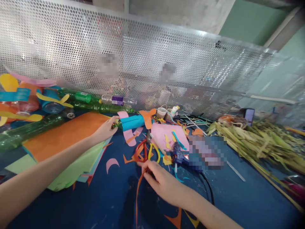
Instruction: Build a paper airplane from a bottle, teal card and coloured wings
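Observation:
My left hand (108,128) is closed around the green end of a small plastic bottle wrapped in blue paper (132,122). Pink paper wings (130,137) stick out from its sides, and an orange paper propeller (148,118) sits at its far end. Between the thumb and fingers of my right hand (163,183) is a thin orange paper strip (137,198), which hangs down toward the table's near side. Just beyond that hand lie scissors with red and yellow handles (154,153). A dark blue glue gun (178,156) rests to their right.
Orange and green paper sheets (69,135) lie at left, near green bottles (28,132) and finished paper-winged bottles (51,100). Pink paper (166,133) and scraps cover the middle. Dry corn husks (257,146) fill the right. A perforated metal screen (143,51) stands behind.

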{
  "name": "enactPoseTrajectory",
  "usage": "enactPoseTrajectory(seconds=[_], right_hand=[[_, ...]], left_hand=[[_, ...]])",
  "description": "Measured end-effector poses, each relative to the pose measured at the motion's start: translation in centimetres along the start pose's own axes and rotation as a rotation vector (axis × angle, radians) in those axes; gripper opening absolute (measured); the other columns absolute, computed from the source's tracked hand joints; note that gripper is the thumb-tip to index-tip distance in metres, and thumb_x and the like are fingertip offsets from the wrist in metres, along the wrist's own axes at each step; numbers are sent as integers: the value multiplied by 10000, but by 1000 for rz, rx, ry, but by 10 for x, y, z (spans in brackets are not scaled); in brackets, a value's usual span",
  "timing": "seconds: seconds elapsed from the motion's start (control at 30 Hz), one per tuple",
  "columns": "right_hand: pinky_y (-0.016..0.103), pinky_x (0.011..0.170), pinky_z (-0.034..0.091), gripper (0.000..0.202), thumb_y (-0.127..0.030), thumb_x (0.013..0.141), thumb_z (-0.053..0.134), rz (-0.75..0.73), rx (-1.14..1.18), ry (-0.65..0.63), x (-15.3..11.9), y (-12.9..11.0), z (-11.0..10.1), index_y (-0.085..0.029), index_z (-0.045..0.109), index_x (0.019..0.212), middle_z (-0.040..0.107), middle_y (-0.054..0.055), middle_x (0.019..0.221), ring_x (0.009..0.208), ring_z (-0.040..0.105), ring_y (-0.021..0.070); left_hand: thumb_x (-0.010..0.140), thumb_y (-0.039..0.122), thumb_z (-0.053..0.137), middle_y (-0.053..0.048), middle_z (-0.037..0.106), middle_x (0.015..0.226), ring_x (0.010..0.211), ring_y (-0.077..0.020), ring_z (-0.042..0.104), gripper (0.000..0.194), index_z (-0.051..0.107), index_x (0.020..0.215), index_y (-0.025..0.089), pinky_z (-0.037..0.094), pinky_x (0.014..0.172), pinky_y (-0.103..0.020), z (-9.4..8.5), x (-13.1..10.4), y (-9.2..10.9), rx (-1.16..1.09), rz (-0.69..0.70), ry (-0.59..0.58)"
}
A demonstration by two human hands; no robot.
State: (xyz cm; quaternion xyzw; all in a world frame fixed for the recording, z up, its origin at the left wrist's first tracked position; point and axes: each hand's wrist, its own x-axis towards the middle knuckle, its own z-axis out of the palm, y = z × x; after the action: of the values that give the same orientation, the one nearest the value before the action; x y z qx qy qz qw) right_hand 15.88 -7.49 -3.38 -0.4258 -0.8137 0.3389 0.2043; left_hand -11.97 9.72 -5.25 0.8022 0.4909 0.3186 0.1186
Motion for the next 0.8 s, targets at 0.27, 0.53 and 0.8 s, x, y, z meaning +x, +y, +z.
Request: enactPoseTrajectory(seconds=[0.27, 0.53, 0.8], right_hand=[[361, 929, 434, 79, -202, 902, 426, 24, -96, 278, 16, 34, -7, -216, 504, 896, 587, 74, 1064, 1029, 576, 198], [278, 734, 476, 103, -165, 875, 459, 80, -40, 269, 14, 23, -9, -211, 547, 901, 670, 1, 817, 785, 644, 157], [298, 846, 457, 74, -238, 846, 575, -20, -212, 171, 11, 12, -18, -222, 645, 865, 681, 29, 969, 953, 615, 179]], left_hand=[[818, 337, 488, 24, 559, 754, 632, -155, 601, 361, 400, 1154, 237, 494, 635, -292, 4, -21, 33, -344, -134, -126], [853, 388, 459, -25, 627, 903, 774, -166, 646, 188, 551, 907, 234, 526, 765, -316, 17, -49, 83, -636, -270, -118], [826, 357, 517, -55, 651, 1096, 1019, -197, 623, 368, 574, 1157, 207, 491, 913, -322, 31, -67, 106, -858, -363, -333]])
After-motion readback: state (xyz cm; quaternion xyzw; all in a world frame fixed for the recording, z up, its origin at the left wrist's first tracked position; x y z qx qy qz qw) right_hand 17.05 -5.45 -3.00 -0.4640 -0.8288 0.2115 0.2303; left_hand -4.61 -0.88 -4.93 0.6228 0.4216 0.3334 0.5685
